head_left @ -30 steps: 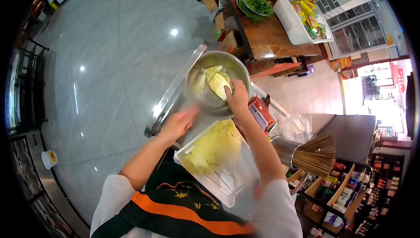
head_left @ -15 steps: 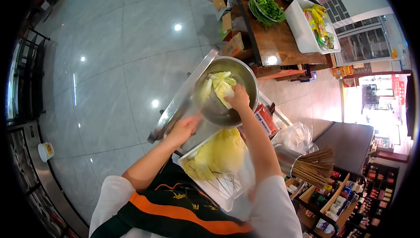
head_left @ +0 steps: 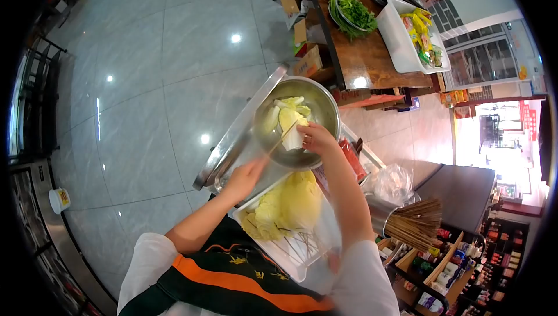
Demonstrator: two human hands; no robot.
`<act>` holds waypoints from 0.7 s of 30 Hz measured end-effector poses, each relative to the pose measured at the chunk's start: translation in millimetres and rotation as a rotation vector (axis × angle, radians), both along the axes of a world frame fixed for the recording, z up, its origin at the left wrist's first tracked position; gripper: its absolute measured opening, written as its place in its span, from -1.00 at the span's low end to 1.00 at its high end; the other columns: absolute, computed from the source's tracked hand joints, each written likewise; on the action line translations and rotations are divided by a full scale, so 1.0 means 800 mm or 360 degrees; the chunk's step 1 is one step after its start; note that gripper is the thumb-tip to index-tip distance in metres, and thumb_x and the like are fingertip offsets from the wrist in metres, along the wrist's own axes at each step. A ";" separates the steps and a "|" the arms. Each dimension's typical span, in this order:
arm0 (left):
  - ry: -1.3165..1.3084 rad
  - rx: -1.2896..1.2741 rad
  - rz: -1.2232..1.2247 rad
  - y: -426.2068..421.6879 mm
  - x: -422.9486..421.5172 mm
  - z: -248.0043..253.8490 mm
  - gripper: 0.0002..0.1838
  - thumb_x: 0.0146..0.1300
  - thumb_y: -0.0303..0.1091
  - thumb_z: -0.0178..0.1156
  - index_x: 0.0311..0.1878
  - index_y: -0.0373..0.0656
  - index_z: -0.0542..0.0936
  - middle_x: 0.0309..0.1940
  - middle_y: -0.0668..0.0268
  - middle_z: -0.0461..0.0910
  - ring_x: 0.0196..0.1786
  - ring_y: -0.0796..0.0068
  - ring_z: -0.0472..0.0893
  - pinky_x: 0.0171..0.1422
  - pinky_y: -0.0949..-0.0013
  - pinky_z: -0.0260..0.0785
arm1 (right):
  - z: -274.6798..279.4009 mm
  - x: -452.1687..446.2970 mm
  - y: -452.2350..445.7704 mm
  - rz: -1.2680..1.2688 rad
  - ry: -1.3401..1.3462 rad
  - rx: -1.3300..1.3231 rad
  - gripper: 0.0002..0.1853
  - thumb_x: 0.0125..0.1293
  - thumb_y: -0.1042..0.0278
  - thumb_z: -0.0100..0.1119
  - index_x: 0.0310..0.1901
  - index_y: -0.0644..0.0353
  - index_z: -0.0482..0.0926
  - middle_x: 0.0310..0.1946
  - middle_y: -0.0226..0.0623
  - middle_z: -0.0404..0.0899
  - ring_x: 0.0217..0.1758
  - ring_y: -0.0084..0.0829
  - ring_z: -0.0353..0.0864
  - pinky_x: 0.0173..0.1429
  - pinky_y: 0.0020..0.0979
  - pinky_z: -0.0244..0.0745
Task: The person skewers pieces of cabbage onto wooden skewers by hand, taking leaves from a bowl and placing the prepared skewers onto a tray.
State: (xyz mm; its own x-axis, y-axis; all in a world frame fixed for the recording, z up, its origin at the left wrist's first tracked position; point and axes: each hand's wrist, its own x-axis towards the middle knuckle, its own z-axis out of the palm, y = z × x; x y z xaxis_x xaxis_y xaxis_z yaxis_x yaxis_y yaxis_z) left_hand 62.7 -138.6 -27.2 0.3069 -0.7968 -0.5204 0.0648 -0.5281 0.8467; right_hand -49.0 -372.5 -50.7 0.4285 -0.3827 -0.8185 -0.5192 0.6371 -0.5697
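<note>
Pinches napa cabbage leaf (head_left: 294, 140) inside steel bowl (head_left: 326, 104) with right hand (head_left: 318, 140) | grips bamboo skewer (head_left: 283, 138) in blurred left hand (head_left: 247, 177) | slants skewer's long axis diagonally from left fingertips towards leaf, beside right fingertips

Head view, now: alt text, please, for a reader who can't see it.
Over a steel bowl, a person's right hand holds a pale cabbage leaf, and the blurred left hand holds a thin skewer against it. Nearer the person, a white tray holds more cabbage and skewers, with a metal container of sticks to its right.
</note>
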 end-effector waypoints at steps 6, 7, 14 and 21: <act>-0.0135 -0.0138 0.0049 0.023 -0.019 0.012 -0.69 0.31 -0.23 -0.10 -0.04 -0.18 0.52 -0.68 0.44 0.29 -0.57 0.67 0.28 -0.46 0.54 0.16 | 0.034 -0.008 0.020 -0.0500 -0.0408 0.0126 -0.70 0.15 0.34 0.14 -0.08 0.10 0.37 -0.25 -0.40 0.48 -0.26 -0.48 0.48 -0.22 -0.38 0.41; -0.0178 -0.0142 0.0046 0.025 -0.020 0.013 -0.70 0.30 -0.24 -0.09 -0.05 -0.18 0.52 -0.68 0.43 0.31 -0.57 0.66 0.30 -0.46 0.53 0.17 | 0.038 -0.007 0.022 -0.0465 -0.0507 0.0035 -0.71 0.15 0.37 0.12 -0.07 0.12 0.36 -0.24 -0.39 0.49 -0.26 -0.47 0.49 -0.23 -0.39 0.42; -0.0193 -0.0139 0.0054 0.028 -0.022 0.016 -0.71 0.30 -0.25 -0.09 -0.08 -0.18 0.52 -0.68 0.41 0.33 -0.57 0.65 0.31 -0.46 0.52 0.19 | 0.058 -0.007 0.043 -0.0448 -0.0633 -0.0462 -0.71 0.11 0.50 0.15 -0.11 0.18 0.39 -0.26 -0.39 0.53 -0.25 -0.56 0.51 -0.25 -0.49 0.42; -0.0257 -0.0110 0.0025 0.026 -0.023 0.016 -0.72 0.28 -0.24 -0.09 -0.14 -0.18 0.54 -0.65 0.35 0.41 -0.57 0.60 0.36 -0.43 0.47 0.24 | 0.053 -0.013 0.054 -0.0298 -0.0709 -0.0783 -0.74 0.13 0.56 0.11 -0.12 0.23 0.37 -0.23 -0.38 0.53 -0.22 -0.63 0.50 -0.15 -0.60 0.38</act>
